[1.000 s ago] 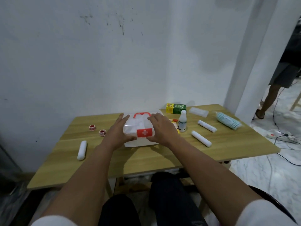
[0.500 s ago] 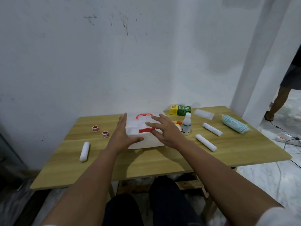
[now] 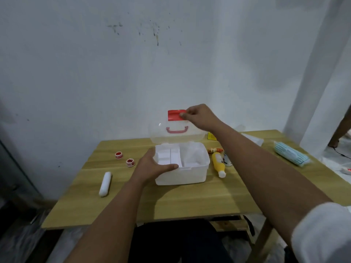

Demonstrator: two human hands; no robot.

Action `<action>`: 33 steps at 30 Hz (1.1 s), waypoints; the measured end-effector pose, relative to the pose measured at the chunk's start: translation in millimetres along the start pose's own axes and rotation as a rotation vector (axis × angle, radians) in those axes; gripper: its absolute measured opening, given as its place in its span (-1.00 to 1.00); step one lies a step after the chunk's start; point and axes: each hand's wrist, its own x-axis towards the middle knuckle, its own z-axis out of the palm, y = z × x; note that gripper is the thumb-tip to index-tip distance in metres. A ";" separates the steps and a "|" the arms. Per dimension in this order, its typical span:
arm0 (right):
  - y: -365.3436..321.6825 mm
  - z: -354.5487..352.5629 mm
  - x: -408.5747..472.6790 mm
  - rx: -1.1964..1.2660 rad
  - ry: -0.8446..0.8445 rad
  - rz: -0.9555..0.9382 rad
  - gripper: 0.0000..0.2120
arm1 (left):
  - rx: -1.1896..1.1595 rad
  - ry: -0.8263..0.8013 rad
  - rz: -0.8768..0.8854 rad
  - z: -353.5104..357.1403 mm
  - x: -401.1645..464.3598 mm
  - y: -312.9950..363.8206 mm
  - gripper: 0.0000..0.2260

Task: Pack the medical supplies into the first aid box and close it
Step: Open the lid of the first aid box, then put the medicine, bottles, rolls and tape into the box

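The white first aid box [image 3: 188,175] sits open at the table's middle, with a white divided tray inside. Its clear lid [image 3: 176,132] stands upright, red handle facing me. My right hand [image 3: 199,117] pinches the red latch [image 3: 175,115] at the lid's top edge. My left hand [image 3: 152,167] grips the box's left front rim. A white bandage roll [image 3: 105,183] lies to the left, with two small red tape rolls [image 3: 124,158] behind it. A yellow bottle [image 3: 218,164] lies on its side right of the box. A pack of blue face masks [image 3: 291,155] lies far right.
The wooden table [image 3: 190,202] stands against a white wall. A small orange tube [image 3: 214,149] and a white bottle lie behind the yellow bottle, partly hidden by my right arm. Another person's leg [image 3: 341,130] shows at the right edge, near a white pillar.
The box lid was shut under both hands; my right hand has unlatched it and swung it up to upright. My left hand moved to the box's front rim. The white bottle no longer stands.
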 end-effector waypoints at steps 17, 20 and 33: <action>53.7 17.4 37.0 0.206 0.016 0.478 0.02 | -0.012 0.021 0.008 3.6 16.0 -6.5 0.03; 63.5 -2.2 41.0 0.212 -0.071 0.516 -0.03 | -0.010 0.039 0.009 5.5 20.0 -7.9 0.03; 200.9 -73.6 49.6 -0.618 -0.164 0.395 -0.48 | -0.046 0.065 0.043 14.6 46.2 -16.6 -0.07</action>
